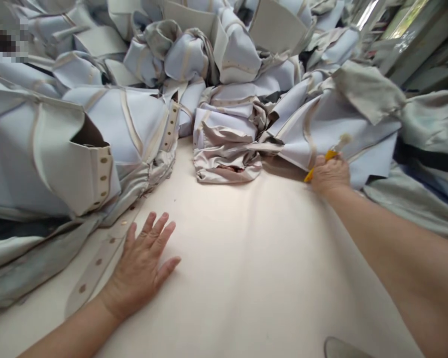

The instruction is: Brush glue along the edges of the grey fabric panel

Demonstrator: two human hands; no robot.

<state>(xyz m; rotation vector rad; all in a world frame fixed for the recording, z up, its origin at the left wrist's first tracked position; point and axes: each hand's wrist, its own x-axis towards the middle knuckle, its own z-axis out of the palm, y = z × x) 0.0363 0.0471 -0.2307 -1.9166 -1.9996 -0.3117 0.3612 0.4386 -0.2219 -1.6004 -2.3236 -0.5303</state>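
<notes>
My left hand (142, 263) lies flat, fingers spread, on a cream fabric sheet (239, 258) that covers the work surface. It rests beside a beige strap with snap studs (97, 263). My right hand (329, 174) reaches to the far right and is closed around a yellow-handled brush (330, 155), whose pale bristle tip points up against a light blue fabric piece (332, 129). The brush's lower end sticks out below the hand.
Piles of light blue and beige sewn fabric pieces (97, 124) ring the sheet on the left, back and right. A crumpled beige bundle (224, 159) lies at the back centre. Metal shelving (414, 35) stands at the upper right. A grey object (339, 348) shows at the bottom edge.
</notes>
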